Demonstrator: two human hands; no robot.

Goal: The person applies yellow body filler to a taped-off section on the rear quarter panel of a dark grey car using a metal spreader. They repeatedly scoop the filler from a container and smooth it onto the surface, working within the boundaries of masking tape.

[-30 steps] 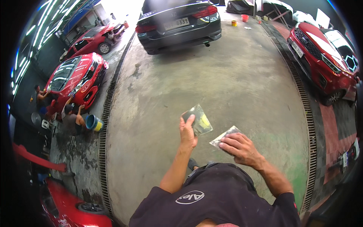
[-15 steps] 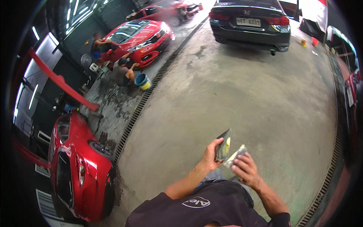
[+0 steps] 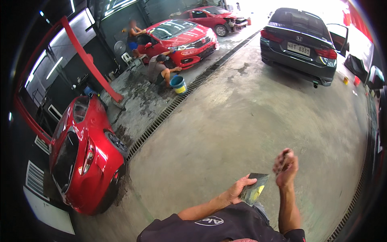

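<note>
My left hand (image 3: pixel 237 191) is closed on the edge of a dark, flat mixing board (image 3: pixel 261 178), which lies tilted in front of my chest. A smear of yellow putty (image 3: pixel 258 192) sits on the board's face. To the right and farther out, my right hand (image 3: pixel 288 171) is raised, apart from the board. Its fingers are curled round a thin putty spreader (image 3: pixel 284 160), seen nearly edge-on and partly hidden by the fingers. That hand is slightly blurred.
A red car (image 3: pixel 90 161) stands at the left beside a red post (image 3: pixel 90 68). Past the drain grate (image 3: pixel 161 123), two people work by another red car (image 3: pixel 181 40), near a blue bucket (image 3: pixel 177 85). Ahead is a black sedan (image 3: pixel 298 60); small buckets (image 3: pixel 356 81) stand at right.
The view has swung left and up. My right hand has moved away from the board, up and to the right, turning the spreader edge-on. The board is lower and more tilted.
</note>
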